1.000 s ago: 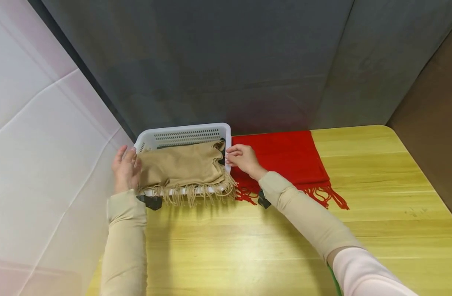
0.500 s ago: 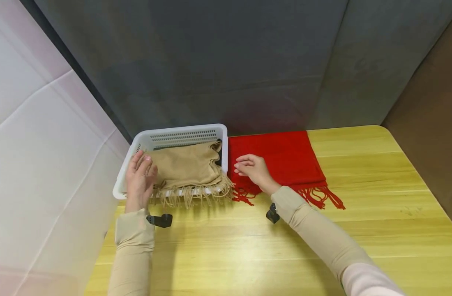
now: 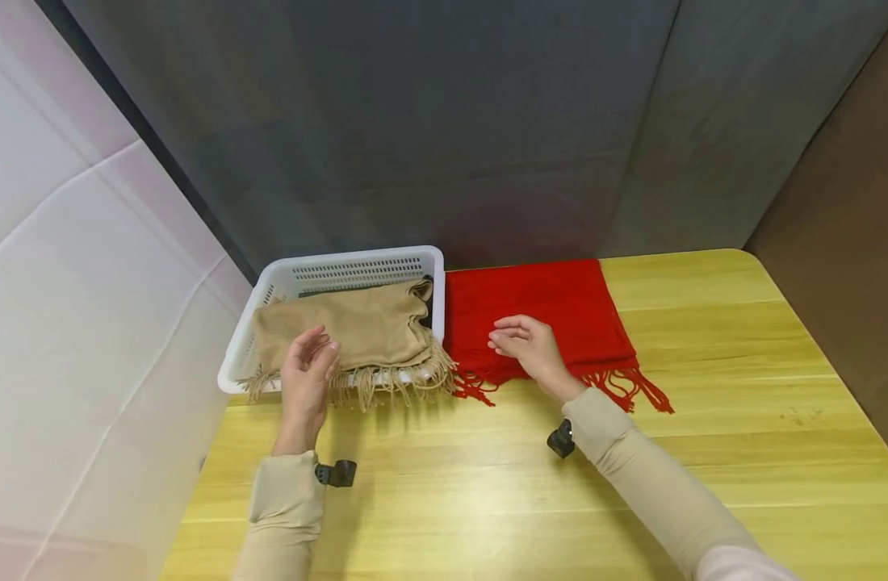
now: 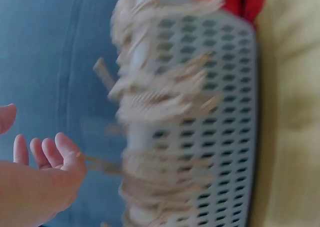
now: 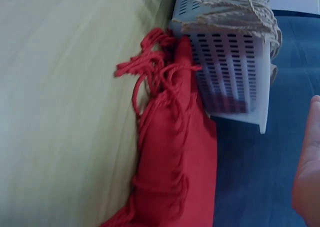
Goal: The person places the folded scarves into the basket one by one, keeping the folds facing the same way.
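A folded tan scarf (image 3: 342, 323) lies in the white basket (image 3: 233, 355), its fringe hanging over the front rim. My left hand (image 3: 307, 383) is raised before the basket's front, fingers loosely bent and holding nothing. In the left wrist view that hand (image 4: 47, 179) is beside the fringe (image 4: 155, 97). Right of the basket (image 5: 225, 72) lies a folded red scarf (image 3: 538, 290), fringe toward the front. Above its front part hovers my right hand (image 3: 531, 347), empty, with relaxed fingers; only its edge (image 5: 309, 172) shows in the right wrist view.
The wooden table (image 3: 444, 500) extends in front and to the right. A dark grey panel (image 3: 415, 121) stands behind it, a white panel (image 3: 110, 323) at the left and a brown one (image 3: 844, 202) at the right. Something dark shows under the tan scarf.
Both hands have come off the basket's ends. The left moved right and toward me, passing over the tan scarf; the right moved right, over the red scarf. Basket and scarves appear unmoved.
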Available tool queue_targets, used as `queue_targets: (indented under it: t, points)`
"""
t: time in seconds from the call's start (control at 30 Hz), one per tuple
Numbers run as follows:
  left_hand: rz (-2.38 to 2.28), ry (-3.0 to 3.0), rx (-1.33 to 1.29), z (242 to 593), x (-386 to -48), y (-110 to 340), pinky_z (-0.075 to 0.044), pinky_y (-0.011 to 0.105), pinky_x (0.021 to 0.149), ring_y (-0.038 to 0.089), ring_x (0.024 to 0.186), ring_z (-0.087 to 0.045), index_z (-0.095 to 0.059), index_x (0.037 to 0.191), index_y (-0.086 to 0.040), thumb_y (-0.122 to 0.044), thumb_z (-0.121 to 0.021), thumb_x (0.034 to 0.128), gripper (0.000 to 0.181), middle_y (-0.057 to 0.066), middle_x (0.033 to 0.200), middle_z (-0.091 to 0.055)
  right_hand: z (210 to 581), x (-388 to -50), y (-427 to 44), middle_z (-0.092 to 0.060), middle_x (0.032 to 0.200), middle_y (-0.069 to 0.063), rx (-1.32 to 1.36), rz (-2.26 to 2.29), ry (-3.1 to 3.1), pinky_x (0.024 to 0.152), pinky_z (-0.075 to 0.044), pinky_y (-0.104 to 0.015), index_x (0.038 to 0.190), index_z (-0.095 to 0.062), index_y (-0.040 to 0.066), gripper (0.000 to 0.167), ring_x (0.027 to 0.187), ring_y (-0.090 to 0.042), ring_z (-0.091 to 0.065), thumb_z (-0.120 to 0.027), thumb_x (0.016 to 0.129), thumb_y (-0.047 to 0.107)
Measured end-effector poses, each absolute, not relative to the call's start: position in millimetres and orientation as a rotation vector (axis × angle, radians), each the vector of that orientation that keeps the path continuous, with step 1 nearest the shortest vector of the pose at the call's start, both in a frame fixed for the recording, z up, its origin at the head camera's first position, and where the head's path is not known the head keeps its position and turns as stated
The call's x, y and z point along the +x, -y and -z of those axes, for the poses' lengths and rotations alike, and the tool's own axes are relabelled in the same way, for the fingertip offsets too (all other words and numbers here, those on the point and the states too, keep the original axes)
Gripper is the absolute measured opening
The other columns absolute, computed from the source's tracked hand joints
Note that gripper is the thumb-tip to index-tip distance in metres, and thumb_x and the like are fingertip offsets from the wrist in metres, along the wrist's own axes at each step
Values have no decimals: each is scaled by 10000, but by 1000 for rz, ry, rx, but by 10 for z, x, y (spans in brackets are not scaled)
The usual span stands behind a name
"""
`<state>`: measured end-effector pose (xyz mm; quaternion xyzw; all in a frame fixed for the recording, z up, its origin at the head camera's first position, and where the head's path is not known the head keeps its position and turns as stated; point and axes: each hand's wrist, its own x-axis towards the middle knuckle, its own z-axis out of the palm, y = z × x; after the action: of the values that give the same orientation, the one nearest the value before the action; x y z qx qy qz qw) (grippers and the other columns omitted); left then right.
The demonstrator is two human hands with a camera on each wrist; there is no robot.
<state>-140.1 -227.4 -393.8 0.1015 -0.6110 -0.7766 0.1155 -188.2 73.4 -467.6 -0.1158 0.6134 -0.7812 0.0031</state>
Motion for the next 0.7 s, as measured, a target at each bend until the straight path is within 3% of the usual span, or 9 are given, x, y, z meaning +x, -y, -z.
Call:
queue_targets:
  t: [0.13,0.23,0.4,0.5,0.57,0.7]
  points:
    - [2235,1904,286,4030,-1312,2139,-435,162,718,92,905,-491,-515,1058,-149,3,-555,845,264,14,1005,-468,4516,-1723,-843,-571,960,-311,-256,2418,-1961,714,-496,-358,1050,-539,-86,304,786,-256,-634,-642,795,45]
    - [2258,1901,247,4080,-1260,2062,-437,167,721,100,897,-491,-505,1077,-106,25,-548,842,273,18,988,-463,4544,-1693,-935,-587,963,-279,-277,2433,-1936,714,-499,-331,1065,-533,-86,306,790,-230,-636,-631,801,34]
    - [2235,1951,186,4141,-1182,1953,-434,160,712,103,886,-486,-476,1122,-30,42,-560,829,313,57,1013,-460,5167,-1921,-1134,-631,950,-157,-370,2497,-1883,695,-507,-308,1116,-519,-64,398,811,-236,-631,-665,782,96]
    - [2226,1972,167,4184,-1137,1892,-424,158,655,97,861,-494,-454,1145,19,55,-560,825,339,116,1030,-460,5430,-1999,-1228,-626,969,-159,-376,2506,-1870,688,-509,-308,1150,-502,-55,428,825,-252,-628,-664,780,85]
    - [2229,1976,153,4218,-1113,1846,-428,160,650,92,843,-500,-438,1158,58,64,-564,817,364,143,1026,-464,5249,-1872,-1241,-619,978,-175,-377,2499,-1862,701,-506,-317,1153,-493,-64,417,831,-254,-626,-651,791,72]
    - [2254,1961,139,4297,-1083,1758,-449,174,715,81,838,-511,-437,1151,86,84,-559,805,367,87,981,-495,4795,-1592,-1263,-603,993,-203,-300,2429,-1940,735,-493,-340,1141,-475,-86,404,837,-220,-629,-637,807,75]
